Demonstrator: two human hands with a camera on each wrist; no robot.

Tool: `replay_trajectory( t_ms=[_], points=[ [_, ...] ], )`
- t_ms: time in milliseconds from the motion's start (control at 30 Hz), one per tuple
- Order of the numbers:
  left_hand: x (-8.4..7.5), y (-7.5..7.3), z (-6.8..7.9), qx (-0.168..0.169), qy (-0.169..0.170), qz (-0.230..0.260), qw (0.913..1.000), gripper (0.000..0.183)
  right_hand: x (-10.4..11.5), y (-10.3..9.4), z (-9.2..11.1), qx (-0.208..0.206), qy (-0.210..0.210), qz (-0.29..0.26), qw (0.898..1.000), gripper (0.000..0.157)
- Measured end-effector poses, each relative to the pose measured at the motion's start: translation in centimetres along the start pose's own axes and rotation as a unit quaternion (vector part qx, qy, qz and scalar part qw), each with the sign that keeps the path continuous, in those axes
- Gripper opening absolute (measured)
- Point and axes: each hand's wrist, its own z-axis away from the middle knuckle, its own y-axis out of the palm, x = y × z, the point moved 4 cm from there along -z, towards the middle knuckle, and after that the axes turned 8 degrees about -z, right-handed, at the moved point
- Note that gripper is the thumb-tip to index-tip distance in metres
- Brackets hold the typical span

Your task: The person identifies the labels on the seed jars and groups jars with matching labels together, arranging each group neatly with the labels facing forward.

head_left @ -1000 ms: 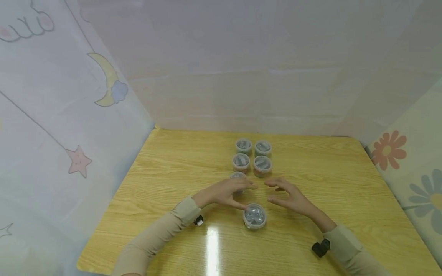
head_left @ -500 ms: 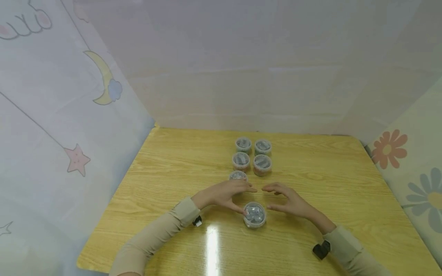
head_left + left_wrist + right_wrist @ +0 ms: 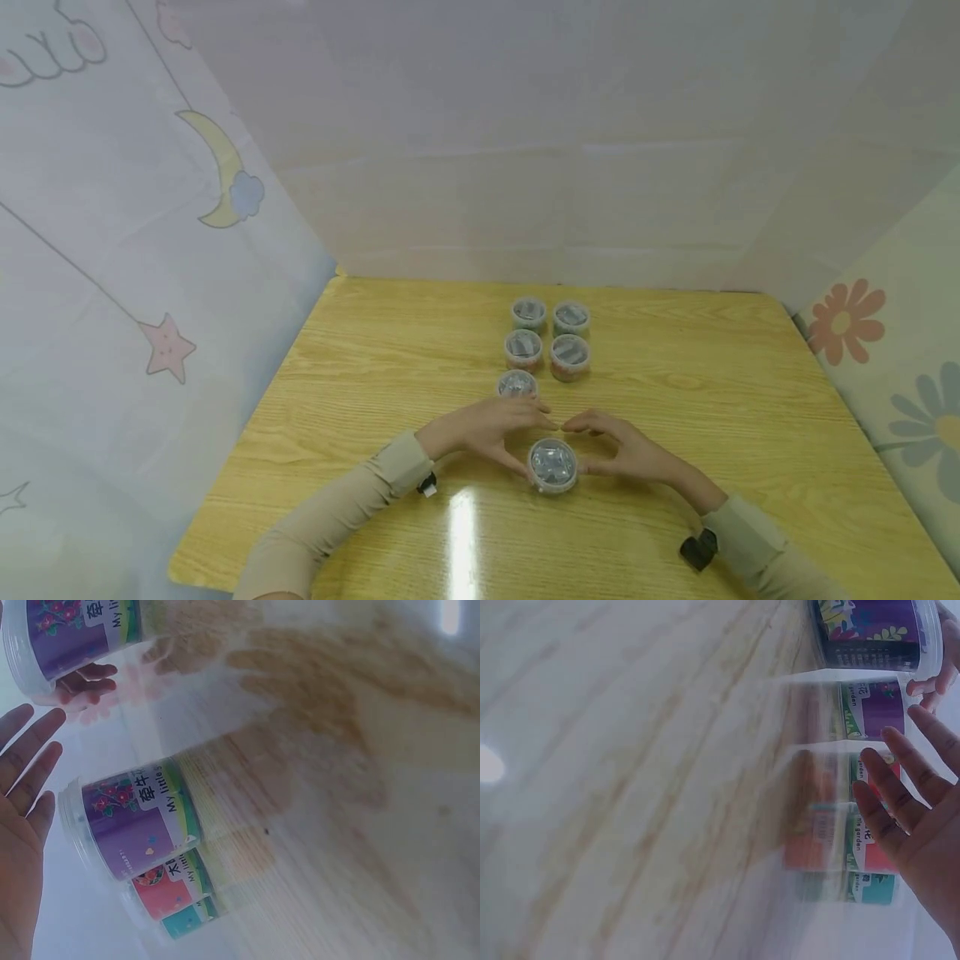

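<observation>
A small round plastic tub [image 3: 552,465] with a see-through lid and purple label stands upright near the table's middle. My left hand [image 3: 491,425] lies at its left side, thumb tip right at the rim and fingers stretched behind it. On the other side, my right hand [image 3: 626,446] arches with its thumb close to the rim and its fingers extended behind. Just behind the left hand is a second purple-labelled tub [image 3: 142,817], partly covered by that hand in the head view. In the right wrist view, the right fingers spread near the front tub [image 3: 870,634].
Farther back stand two pairs of similar tubs: a red-labelled pair, left tub [image 3: 523,350] and right tub [image 3: 570,357], then a teal-labelled pair, left tub [image 3: 528,313] and right tub [image 3: 572,317]. The wooden table [image 3: 375,358] meets a pale wall [image 3: 480,192] behind.
My right hand has moved left and toward me, its thumb coming up to the front tub. My left fingers have drawn slightly nearer behind the tub, which stays about where it was.
</observation>
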Motion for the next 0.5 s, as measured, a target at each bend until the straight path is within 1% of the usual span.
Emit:
replay_trajectory(
  t_ms=[133,267,367,500],
  points=[
    [-0.2,0.0,0.0,-0.002,0.008,-0.016,0.9998,0.082,-0.2,0.4,0.1,0.011,0.004,-0.004,1.000,0.059],
    [-0.2,0.2,0.0,0.002,0.004,-0.025,0.9997,0.080,-0.3,0.8,0.2,0.022,0.008,-0.012,1.000,0.059],
    [-0.3,0.4,0.0,0.001,0.006,-0.028,0.9996,0.077,-0.3,1.1,0.2,0.028,-0.001,-0.018,0.999,0.059],
    [-0.4,0.4,0.0,-0.009,0.019,-0.032,0.9993,0.073,-0.3,1.4,0.2,0.028,-0.013,-0.019,0.999,0.060]
  ],
)
